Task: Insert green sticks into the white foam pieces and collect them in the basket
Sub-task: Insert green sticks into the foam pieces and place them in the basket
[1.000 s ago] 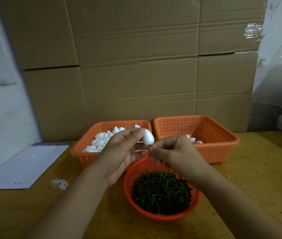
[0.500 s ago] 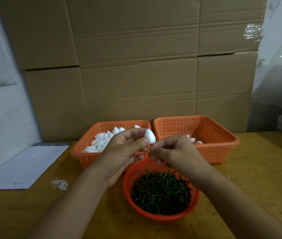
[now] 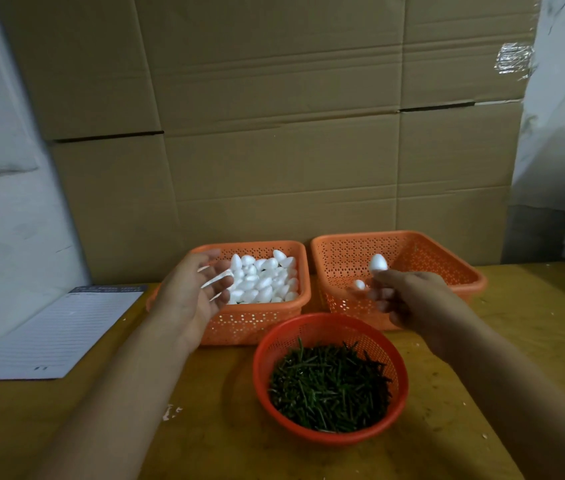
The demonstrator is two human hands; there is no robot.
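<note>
Head view, right hand: fingers pinched together at the base of one white foam piece, held up over the near-left part of the right basket. The green stick itself is hidden behind the fingertips, so I cannot tell how deep it sits.

Head view, left hand: fingers spread apart, palm turned inward, holding nothing, poised at the near-left rim of the left basket. Blur streaks cross the fingers.

Foam supply: a heap of plain white foam pieces fills the left basket, at the back of the table.

Collected so far: one small white piece shows in the right basket; others may lie behind the hand.

Sticks: a thick pile of green sticks in the round red bowl, near the front edge, just in front of both baskets.

Step in hand, as I judge it: dropping the finished piece into the right basket.

Doing it well: let go low over the basket floor so the light foam does not bounce out; release by the stick so it is not pulled loose; send the free hand straight to the heap for the next one.

Writing: a lined sheet lies at the table's left edge with a dark header strip; the print is too small to read. No brand is visible on the cardboard wall.
</note>
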